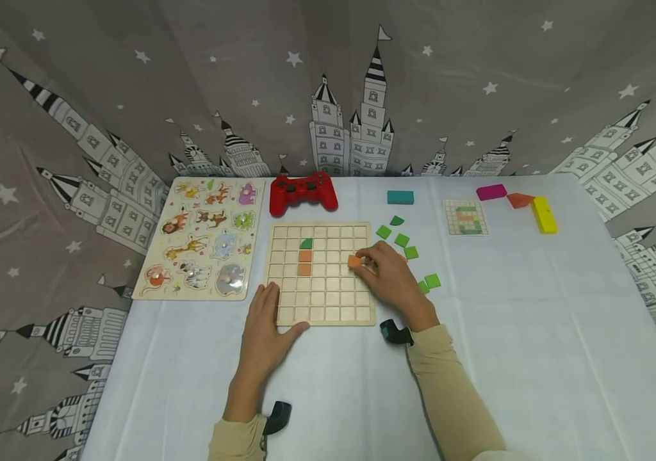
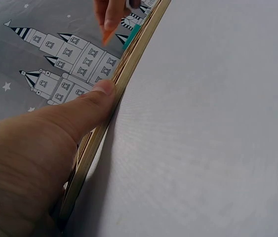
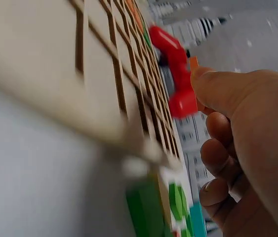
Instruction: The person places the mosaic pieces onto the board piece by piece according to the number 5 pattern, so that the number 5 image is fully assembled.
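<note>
A wooden grid board (image 1: 328,301) lies on the table in the head view. Two orange square tiles (image 1: 304,262) and a green quarter-round tile (image 1: 306,244) sit in one column of its cells. My right hand (image 1: 388,275) pinches another orange square tile (image 1: 353,261) between thumb and fingers, above the board's right part. In the right wrist view that tile (image 3: 194,63) shows at the thumb tip. My left hand (image 1: 261,333) rests at the board's lower left corner, fingers along the left side. Its thumb (image 2: 97,101) lies against the near edge in the left wrist view.
Several green tiles (image 1: 401,240) lie right of the board. A pattern card (image 1: 466,218), teal block (image 1: 400,197), magenta block (image 1: 491,192), orange piece (image 1: 519,200) and yellow block (image 1: 544,215) are farther right. A red game controller (image 1: 303,194) and animal puzzle (image 1: 195,240) lie behind and left.
</note>
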Tool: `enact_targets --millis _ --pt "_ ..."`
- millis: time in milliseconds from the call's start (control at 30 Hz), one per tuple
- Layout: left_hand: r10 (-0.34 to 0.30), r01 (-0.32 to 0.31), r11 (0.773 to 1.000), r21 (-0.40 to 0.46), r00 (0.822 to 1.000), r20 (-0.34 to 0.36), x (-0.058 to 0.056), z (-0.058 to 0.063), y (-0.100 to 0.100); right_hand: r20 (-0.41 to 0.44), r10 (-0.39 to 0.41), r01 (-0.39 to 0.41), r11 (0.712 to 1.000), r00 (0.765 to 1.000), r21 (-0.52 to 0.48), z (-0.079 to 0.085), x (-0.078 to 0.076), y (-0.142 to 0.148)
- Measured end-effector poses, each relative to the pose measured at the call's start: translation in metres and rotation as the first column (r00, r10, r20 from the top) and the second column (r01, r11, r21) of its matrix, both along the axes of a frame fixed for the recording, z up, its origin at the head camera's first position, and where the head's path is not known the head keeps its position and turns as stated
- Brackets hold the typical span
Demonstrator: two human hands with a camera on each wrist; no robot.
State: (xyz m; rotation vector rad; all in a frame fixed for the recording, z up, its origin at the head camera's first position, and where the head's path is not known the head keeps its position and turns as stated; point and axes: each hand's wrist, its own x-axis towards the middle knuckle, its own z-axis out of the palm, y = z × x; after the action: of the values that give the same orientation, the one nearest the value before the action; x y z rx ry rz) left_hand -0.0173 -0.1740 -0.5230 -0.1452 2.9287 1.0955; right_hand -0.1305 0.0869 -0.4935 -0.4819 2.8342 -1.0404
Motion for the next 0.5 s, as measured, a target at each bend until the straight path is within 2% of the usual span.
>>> enact_targets --millis 267,500 --pt "-0.005 0.005 1.000 -0.018 1.000 0.001 0.000 0.000 0.000 -0.040 0.118 -0.116 0.992 0.992 0.055 -0.002 -0.002 -0.035" --pt "-0.002 0.002 1.000 -0.007 1.000 0.013 0.001 0.000 -0.001 -0.013 0.171 -0.168 0.979 0.985 0.119 -0.006 -0.005 -0.054"
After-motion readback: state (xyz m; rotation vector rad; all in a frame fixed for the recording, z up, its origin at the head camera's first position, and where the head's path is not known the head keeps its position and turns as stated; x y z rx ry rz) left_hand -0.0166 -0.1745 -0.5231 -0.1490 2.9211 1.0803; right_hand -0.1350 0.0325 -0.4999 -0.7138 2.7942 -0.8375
